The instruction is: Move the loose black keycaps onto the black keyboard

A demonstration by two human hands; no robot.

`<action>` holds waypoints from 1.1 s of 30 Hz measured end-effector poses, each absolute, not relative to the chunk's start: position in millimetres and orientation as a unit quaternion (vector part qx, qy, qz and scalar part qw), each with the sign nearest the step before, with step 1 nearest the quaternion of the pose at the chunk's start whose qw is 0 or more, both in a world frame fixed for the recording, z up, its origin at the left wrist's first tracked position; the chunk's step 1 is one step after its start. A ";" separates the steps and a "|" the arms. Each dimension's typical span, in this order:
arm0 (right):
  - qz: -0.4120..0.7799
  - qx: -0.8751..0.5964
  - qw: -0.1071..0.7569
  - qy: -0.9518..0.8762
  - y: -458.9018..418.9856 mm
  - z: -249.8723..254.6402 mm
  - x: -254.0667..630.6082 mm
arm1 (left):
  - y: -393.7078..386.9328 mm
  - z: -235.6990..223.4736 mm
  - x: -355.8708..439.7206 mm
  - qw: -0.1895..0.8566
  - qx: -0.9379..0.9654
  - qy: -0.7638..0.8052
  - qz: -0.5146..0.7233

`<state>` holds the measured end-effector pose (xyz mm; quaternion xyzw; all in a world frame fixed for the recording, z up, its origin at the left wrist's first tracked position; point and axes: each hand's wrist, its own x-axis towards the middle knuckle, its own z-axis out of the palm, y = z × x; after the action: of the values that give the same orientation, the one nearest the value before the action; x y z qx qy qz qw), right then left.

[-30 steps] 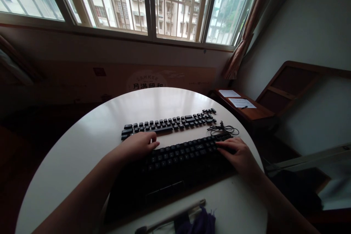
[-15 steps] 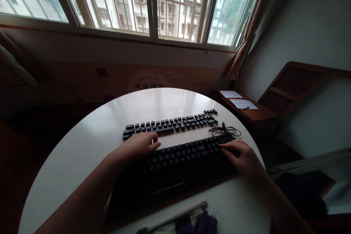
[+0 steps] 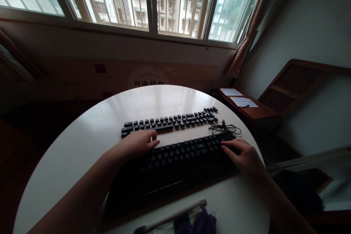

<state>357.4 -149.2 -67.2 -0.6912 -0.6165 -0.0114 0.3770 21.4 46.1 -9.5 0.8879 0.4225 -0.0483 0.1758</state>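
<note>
A black keyboard (image 3: 164,179) lies slantwise on the white round table, with keycaps on its upper rows and a dark bare-looking lower part. My left hand (image 3: 141,140) rests at its upper left edge, fingers curled; whether they hold anything is hidden. My right hand (image 3: 241,151) is at the keyboard's right end, thumb and forefinger brought together over the keys there. Anything between those fingertips is too small to make out. Beyond the keyboard, loose black keycaps (image 3: 167,122) stand in rows, among them a long bar-shaped one. My left hand is close to their left end.
A coiled black cable (image 3: 225,128) lies behind the keyboard's right end. At the front edge are a brush-like stick (image 3: 175,215) and purple cloth (image 3: 201,223). To the right, papers (image 3: 244,102) and a pen lie on a wooden bench (image 3: 257,112), beyond the table's rim.
The view has shifted slightly. Both hands keep nearly the same places at the keyboard, and the rows of loose keycaps look unchanged.
</note>
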 end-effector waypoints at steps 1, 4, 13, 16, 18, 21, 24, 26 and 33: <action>-0.023 -0.690 0.372 -0.621 -149.3 -66.8 356.3 | 46.3 -9.7 21.4 0.176 0.888 0.422 -0.048; -0.070 -0.681 0.354 -0.637 -149.7 -66.4 353.3 | 46.7 -10.1 20.9 0.180 0.887 0.423 -0.045; -0.134 -0.658 0.306 -0.675 -150.5 -64.6 348.9 | 46.4 -10.3 20.4 0.175 0.888 0.422 -0.044; -0.131 -0.663 0.283 -0.681 -151.3 -59.8 346.7 | 46.4 -10.0 21.3 0.176 0.888 0.424 -0.044; -0.113 -0.672 0.273 -0.679 -151.0 -57.9 346.0 | 46.2 -9.4 21.7 0.179 0.887 0.423 -0.042; -0.087 -0.678 0.274 -0.677 -149.7 -58.0 347.3 | 45.6 -8.1 21.8 0.180 0.887 0.424 -0.043; -0.085 -0.668 0.342 -0.655 -149.9 -59.8 351.9 | 45.2 -8.0 21.4 0.179 0.887 0.423 -0.044; -0.092 -0.660 0.412 -0.621 -151.2 -60.8 356.4 | 45.2 -8.9 21.1 0.178 0.888 0.422 -0.042; -0.057 -0.651 0.414 -0.633 -151.6 -61.7 360.9 | 45.0 -9.3 20.9 0.174 0.890 0.420 -0.035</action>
<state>360.9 -151.6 -61.7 -0.6513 -0.6334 -0.0567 0.4139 20.9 45.0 -9.3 0.8899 0.4201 -0.0348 0.1745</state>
